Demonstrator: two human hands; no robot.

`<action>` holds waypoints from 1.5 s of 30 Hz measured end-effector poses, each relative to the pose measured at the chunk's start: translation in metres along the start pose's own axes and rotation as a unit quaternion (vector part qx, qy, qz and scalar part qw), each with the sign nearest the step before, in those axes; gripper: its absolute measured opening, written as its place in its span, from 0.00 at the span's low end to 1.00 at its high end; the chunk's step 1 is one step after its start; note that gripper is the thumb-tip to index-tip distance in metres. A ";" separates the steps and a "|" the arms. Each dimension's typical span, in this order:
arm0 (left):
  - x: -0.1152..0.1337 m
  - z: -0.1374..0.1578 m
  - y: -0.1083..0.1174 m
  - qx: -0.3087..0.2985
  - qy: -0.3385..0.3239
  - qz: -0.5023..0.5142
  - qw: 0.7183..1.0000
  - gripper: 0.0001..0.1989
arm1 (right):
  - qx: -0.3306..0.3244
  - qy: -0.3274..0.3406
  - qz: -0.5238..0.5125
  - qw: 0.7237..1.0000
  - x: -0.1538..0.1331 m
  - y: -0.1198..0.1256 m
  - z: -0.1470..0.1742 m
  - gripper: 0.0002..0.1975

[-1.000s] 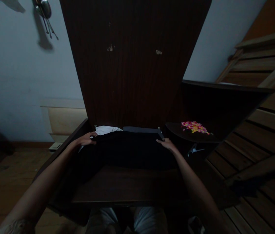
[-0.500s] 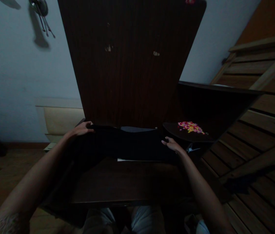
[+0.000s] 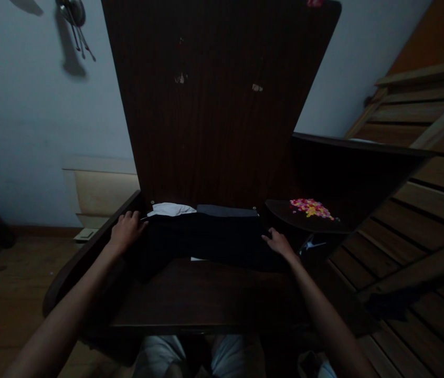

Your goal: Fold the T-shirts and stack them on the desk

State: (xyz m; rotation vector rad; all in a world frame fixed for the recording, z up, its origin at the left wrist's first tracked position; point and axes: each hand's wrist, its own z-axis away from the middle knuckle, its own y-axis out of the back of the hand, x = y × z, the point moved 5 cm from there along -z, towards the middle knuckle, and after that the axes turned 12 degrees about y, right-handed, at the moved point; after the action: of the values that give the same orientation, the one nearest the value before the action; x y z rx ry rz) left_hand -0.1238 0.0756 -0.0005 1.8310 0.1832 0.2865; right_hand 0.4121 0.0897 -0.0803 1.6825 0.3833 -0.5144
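Dk cloth [image 3: 214, 239] was spread across the wooden desktop [image 3: 190, 302], in front of white fabric [image 3: 172, 210]. L hand [image 3: 127, 231] curled fingers at its left end; R hand [image 3: 279, 243] had thumb & index parted at its right. Couldn't tell if either pinched. Prob. straightening step; next move likely req'd an even two-handed tug.

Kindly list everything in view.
wooden unit: 1, brown, centre
dark fabric: 1, black, across unit
white cloth: 1, white, behind fabric, left
grey item: 1, grey, behind fabric, right
small pieces: many, pink and yellow, right shelf
slatted frame: 1, brown, far right
metal fixture: 1, silver, upper left
panel: 1, beige, left wall
floor: 1, brown, lower left
trousers: 1 pair, pale, bottom
left hand: 1, bare, fabric's left end
right hand: 1, bare, fabric's right end
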 end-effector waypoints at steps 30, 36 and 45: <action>-0.055 0.078 0.024 0.183 0.184 0.347 0.901 0.17 | -0.066 -0.163 -0.549 0.817 -0.009 0.016 0.016 0.03; -0.028 0.099 0.024 0.235 0.085 0.193 0.949 0.16 | -0.069 -0.168 -0.558 0.810 0.003 0.005 0.023 0.02; 0.148 0.195 -0.047 -0.047 -0.366 0.258 0.893 0.20 | -0.048 -0.173 -0.569 0.802 -0.011 0.006 0.023 0.07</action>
State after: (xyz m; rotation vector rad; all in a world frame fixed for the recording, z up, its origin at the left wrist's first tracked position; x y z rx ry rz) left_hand 0.0756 -0.0510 -0.0805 1.7438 -0.8400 -0.0486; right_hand 0.4031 0.0666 -0.0720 1.0560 1.1301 -1.6234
